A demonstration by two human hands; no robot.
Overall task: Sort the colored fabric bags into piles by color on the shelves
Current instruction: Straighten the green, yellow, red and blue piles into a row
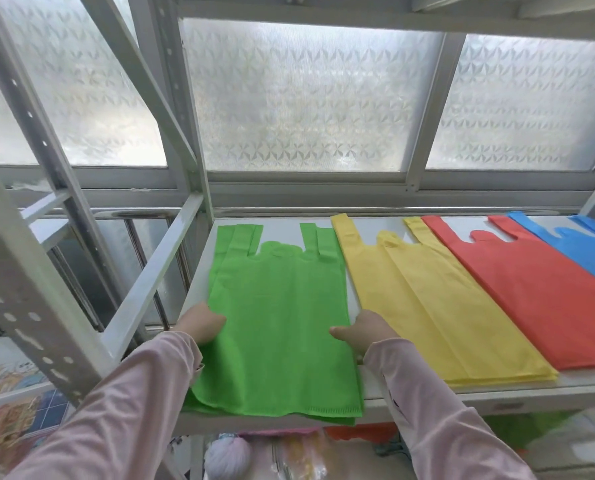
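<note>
A pile of green fabric bags (275,313) lies flat at the left end of the white shelf (462,398), handles pointing to the window. My left hand (200,322) grips the pile's left edge and my right hand (362,330) grips its right edge, thumb on top. To the right lie a yellow pile (424,306), then a red pile (545,292), then a blue pile (583,251) at the far right, partly cut off by the frame.
Grey perforated metal uprights (29,278) stand at the left. Frosted window panes (306,102) close the back. The shelf below holds a pale yarn ball (226,455), packets, and bits of orange and green fabric (518,427).
</note>
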